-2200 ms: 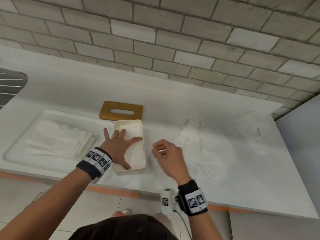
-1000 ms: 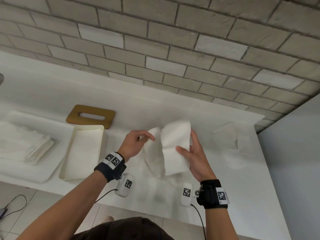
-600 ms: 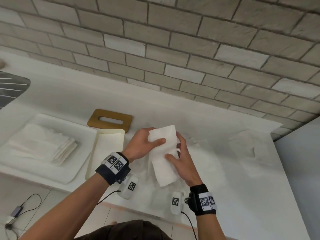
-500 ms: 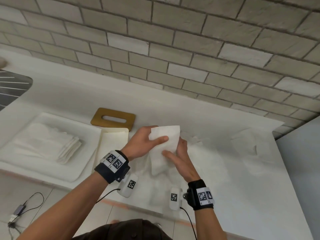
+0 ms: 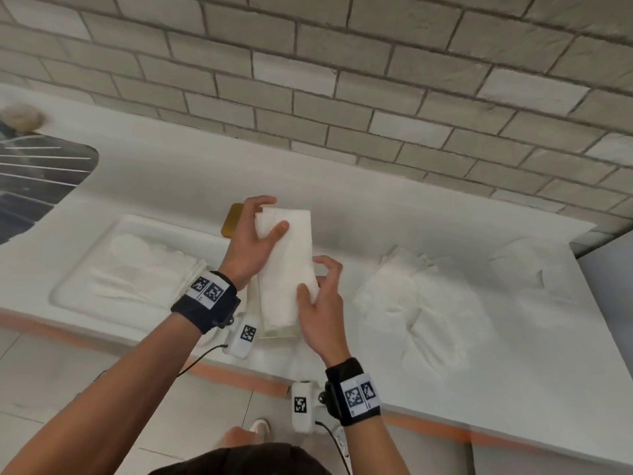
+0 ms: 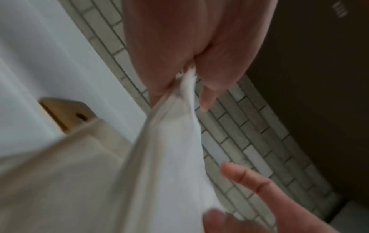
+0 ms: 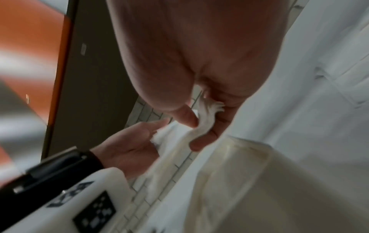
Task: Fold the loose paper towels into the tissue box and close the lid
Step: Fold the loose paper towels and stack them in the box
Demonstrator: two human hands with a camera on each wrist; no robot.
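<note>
Folded paper towel [image 5: 287, 265] held in the air above the open tissue box [image 5: 279, 332], pinched at its far end by the left hand [image 5: 255, 245] and at its near end by the right hand [image 5: 320, 303]. Likely light, limp and easily torn; best held at both ends, as here. Box almost wholly hidden beneath towel and hands. Wooden lid [image 5: 233, 221] mostly covered, lying just beyond. More loose towels [image 5: 411, 296] on the white counter [image 5: 342, 186] to the right. Wrist views blurred.

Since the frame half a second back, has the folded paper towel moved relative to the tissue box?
Yes. The folded paper towel, held by the left hand and right hand, has shifted left: it was right of the tissue box and now hangs over it.
</note>
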